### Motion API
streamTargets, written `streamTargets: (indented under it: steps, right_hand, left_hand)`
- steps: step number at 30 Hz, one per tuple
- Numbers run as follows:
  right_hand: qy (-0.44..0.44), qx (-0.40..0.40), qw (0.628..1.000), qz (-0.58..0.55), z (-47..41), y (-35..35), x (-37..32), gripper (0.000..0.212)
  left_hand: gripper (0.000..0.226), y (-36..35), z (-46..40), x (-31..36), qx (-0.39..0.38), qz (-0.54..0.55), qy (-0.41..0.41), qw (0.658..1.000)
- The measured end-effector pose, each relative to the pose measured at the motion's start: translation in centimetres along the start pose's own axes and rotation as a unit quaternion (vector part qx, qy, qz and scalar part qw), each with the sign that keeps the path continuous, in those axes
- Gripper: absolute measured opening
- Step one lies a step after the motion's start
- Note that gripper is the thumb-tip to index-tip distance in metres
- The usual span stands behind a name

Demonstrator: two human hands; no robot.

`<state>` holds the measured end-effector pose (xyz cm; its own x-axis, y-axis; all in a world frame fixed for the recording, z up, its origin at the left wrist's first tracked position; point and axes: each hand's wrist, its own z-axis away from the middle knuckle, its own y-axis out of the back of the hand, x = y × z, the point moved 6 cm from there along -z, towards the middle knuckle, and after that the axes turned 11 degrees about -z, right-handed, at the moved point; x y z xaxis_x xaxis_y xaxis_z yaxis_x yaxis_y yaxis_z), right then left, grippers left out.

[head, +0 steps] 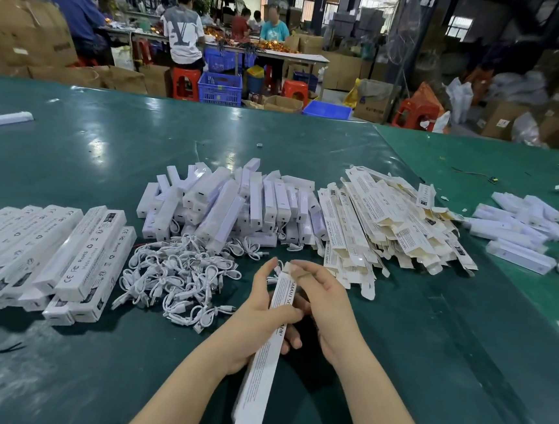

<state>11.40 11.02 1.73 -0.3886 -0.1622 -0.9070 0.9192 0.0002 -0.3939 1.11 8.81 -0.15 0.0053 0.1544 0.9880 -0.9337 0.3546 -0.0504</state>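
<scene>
Long carton is held at 6 o'clock above the tabletop, open end toward 12. The left hand has its fingers curled round the carton's middle, and the right hand pinches the end flap. Risk: a flap forced in askew would crease or tear.

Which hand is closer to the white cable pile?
Left. The left hand grips the carton just right of the cable pile; the right hand is farther right, beyond the carton.
</scene>
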Motion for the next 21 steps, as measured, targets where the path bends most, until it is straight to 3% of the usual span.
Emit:
streamTargets:
  steps: [21]
  right_hand:
    - [-0.036, 0.004, 0.999, 0.02, 0.16, -0.05, -0.01, 0.024]
  left_hand:
    - [0.093, 0.02, -0.2, -0.31, -0.027, -0.035, -0.005, 0.999]
